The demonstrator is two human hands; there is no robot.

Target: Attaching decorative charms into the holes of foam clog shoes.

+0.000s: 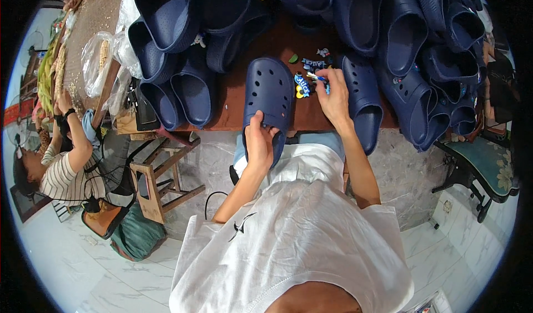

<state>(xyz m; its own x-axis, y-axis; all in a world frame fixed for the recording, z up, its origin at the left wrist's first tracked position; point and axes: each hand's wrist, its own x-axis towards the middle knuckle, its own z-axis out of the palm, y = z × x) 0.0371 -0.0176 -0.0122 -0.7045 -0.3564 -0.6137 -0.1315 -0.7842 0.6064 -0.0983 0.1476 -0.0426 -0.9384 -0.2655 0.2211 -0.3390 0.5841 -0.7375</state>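
Note:
A navy blue clog with round vent holes stands at the table's near edge, toe pointing away from me. Gripping its opening is my left hand, thumb on the strap area and fingers inside. My right hand pinches a small white and blue piece, probably a shoe charm, just right of the clog. Under and beside it lie a blue lettered charm with yellow, another blue lettered charm, a green charm and a small grey one. Another navy clog sits right of my right hand.
Many navy clogs crowd the brown table at left, back and right. At far left a person handles corn cobs. A wooden stool stands left below the table, a green chair at right.

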